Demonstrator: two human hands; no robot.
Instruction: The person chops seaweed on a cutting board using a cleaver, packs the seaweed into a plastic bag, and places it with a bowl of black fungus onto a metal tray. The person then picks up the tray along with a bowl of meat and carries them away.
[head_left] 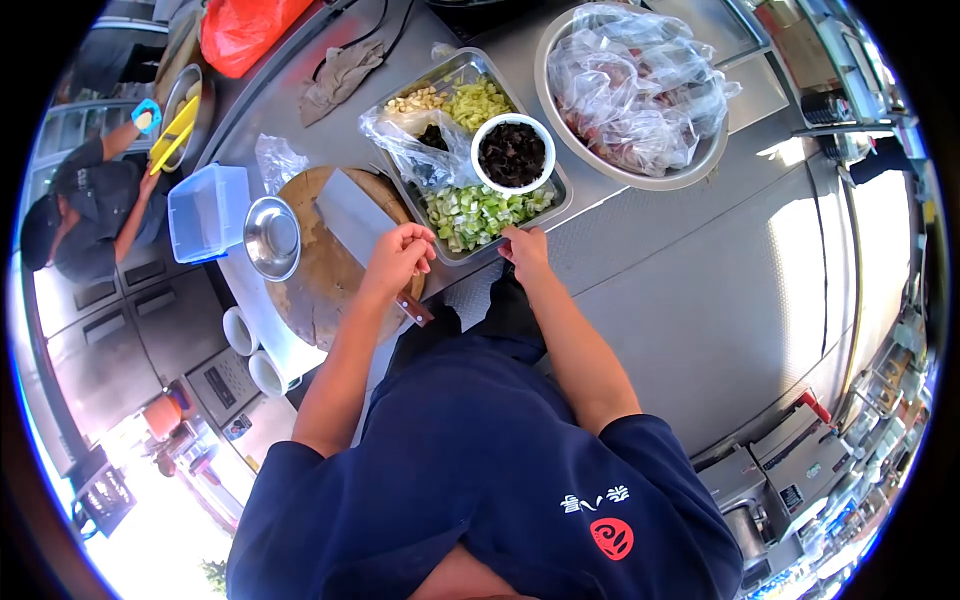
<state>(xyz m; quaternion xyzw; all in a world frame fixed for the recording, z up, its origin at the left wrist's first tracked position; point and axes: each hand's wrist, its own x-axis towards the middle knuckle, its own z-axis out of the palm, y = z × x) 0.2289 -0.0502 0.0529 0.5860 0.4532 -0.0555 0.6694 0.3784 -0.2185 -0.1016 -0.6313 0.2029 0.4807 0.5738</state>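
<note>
My left hand (399, 262) is over the near edge of the round wooden chopping board (300, 290), its fingers curled; I see nothing in them. Beneath that wrist lies a cleaver (355, 217), its wooden handle pointing toward my body. At the near rim of a metal tray (568, 195) is my right hand (527, 250), fingertips drawn together beside chopped scallions (470, 215). What they pinch, if anything, is too small to tell. The tray also holds a white bowl (480, 130) of dark pieces, a clear plastic bag (400, 140), chopped pale-green pieces (478, 104) and pale yellowish bits (415, 100).
A large metal basin (640, 183) of plastic bags stands right of the tray. On the left are a small metal bowl (272, 238), a clear plastic container (208, 212) and a cloth (342, 80). Another person (100, 200) works at the far left, holding something yellow.
</note>
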